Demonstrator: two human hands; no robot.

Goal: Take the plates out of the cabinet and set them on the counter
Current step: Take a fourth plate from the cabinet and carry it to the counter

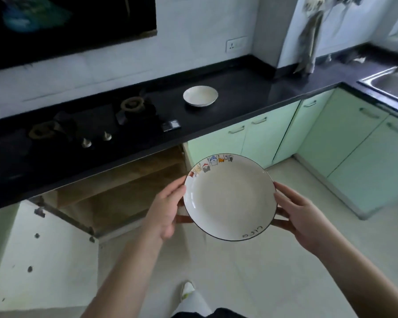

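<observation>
A: Starting from the left, what shows?

B: The cabinet (pixel 115 191) under the black table (pixel 239 104) stands open, its door (pixel 44 249) swung toward the floor side. Above it sits a gas hob (pixel 90 125) with two burners.

A: And the hands?

B: The left hand (pixel 164 212) grips the left rim of a white plate (pixel 229 197), thumb on top, fingers curled underneath. The plate is between both hands, held in the air, roughly level, in front of the open cabinet and below the table edge. It has a dark rim and small coloured figures along its far edge.

A: The other side?

B: The right hand (pixel 301 216) grips the right rim, thumb over the edge, fingers below.

A: Anything already set down?

B: A second white plate (pixel 200 95) rests on the table, right of the hob, well apart from the hands. Farther right is a steel sink (pixel 391 83).
</observation>
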